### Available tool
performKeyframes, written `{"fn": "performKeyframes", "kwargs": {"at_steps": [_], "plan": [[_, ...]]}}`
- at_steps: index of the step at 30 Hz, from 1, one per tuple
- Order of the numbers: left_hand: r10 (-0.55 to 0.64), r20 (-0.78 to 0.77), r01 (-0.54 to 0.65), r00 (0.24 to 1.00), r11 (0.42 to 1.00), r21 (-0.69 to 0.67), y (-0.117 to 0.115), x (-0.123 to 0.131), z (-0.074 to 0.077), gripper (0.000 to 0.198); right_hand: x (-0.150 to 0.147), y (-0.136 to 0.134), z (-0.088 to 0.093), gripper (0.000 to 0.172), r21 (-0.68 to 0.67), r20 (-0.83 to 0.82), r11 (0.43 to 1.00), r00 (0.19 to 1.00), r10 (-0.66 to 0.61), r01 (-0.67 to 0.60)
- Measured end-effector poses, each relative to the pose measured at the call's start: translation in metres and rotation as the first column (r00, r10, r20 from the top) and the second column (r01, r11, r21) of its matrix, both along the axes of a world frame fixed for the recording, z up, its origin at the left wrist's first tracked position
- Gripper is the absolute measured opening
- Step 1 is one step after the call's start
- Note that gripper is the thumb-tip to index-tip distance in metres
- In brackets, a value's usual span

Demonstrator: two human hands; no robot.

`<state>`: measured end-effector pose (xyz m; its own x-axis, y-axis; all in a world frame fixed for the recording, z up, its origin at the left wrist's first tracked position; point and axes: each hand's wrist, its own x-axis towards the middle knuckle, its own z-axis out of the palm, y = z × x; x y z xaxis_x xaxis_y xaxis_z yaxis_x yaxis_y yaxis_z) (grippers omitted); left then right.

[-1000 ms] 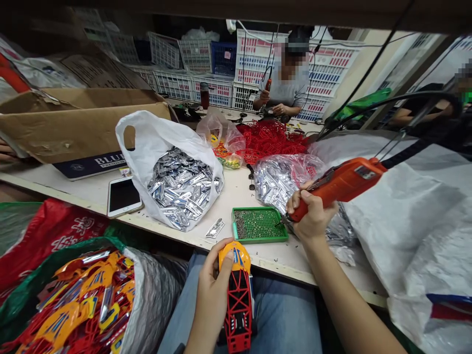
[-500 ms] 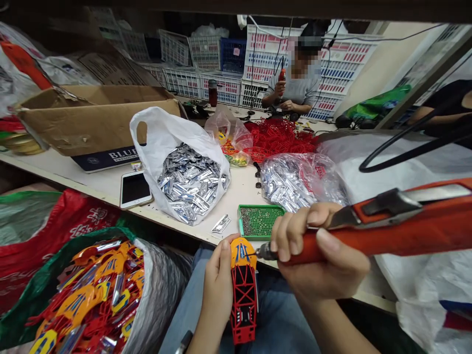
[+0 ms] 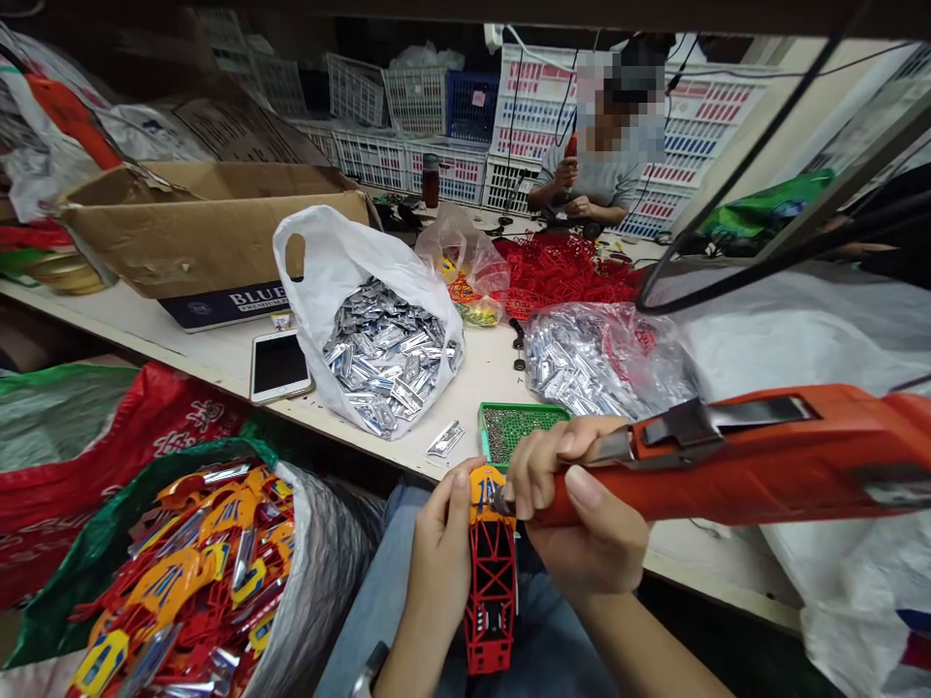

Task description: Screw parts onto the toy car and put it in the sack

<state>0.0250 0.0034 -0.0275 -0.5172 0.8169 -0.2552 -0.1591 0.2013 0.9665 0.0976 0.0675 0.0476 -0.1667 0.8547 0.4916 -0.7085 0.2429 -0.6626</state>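
Observation:
My left hand [image 3: 441, 543] is closed along the left side of a toy car body [image 3: 493, 572], orange at its front with a red lattice frame behind, above my lap. An orange electric screwdriver [image 3: 749, 465] lies sideways in my right hand [image 3: 574, 504], fingers wrapped round its front end. Its tip meets the orange part of the body; the bit itself is hidden. Just beyond the body stands a green tray [image 3: 524, 427] of small screws. A loose silver part [image 3: 445, 438] rests on the table edge beside it.
A white bag [image 3: 305, 320] of silver parts and a phone [image 3: 280, 364] are on the table. Another clear bag [image 3: 582, 359] lies right. A sack [image 3: 327, 553] of car bodies stands lower left. A cardboard box [image 3: 218, 242] sits behind. A co-worker [image 3: 611, 184] sits opposite.
The screwdriver and my right hand have moved left, so its tip now presses close against the orange part. My left hand still holds the car body. The whole view has shifted slightly.

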Motion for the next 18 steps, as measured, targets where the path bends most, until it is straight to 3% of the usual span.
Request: {"fn": "performKeyframes", "kwargs": {"at_steps": [9,18], "plan": [[-0.004,0.066,0.005,0.998,1.0,-0.011,0.0,-0.002,-0.002,0.069,0.002,0.004,0.012,0.006,-0.039,0.002,0.999,1.0,-0.024,0.024],[-0.011,0.04,0.011,0.999,1.0,-0.005,0.0,0.0,-0.002,0.067,0.002,0.002,0.007,0.005,-0.034,0.051,0.999,0.999,0.006,-0.004]]}}
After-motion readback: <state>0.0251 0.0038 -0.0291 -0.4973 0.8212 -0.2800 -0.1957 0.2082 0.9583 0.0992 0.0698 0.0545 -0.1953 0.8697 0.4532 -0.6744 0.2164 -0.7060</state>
